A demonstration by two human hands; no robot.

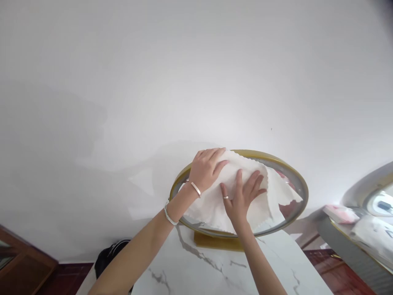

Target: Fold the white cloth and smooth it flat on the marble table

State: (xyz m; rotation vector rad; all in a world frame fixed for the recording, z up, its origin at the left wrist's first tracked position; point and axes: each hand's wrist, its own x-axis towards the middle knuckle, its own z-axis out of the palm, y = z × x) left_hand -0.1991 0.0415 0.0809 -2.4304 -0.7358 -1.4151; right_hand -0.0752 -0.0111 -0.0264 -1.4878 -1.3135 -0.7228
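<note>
Your view was bright, with the palest glow on the wall [199,98] above the mirror [270,156]. Broad, soft-edged grey shadows [52,127] spread across the wall to your left. The white cloth [211,207] looked washed out, its folds faint. Your wide lens stretched things toward the edges, and the upper right corner darkened. Fine detail looked slightly soft.

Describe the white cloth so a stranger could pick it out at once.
In front of the pale wall, a marble-patterned table bears an oval mirror. The cloth spreads over the mirror's face, beneath the left hand and right hand. Its matte white fabric and wavy edge set it apart from the smooth gold frame.
</note>
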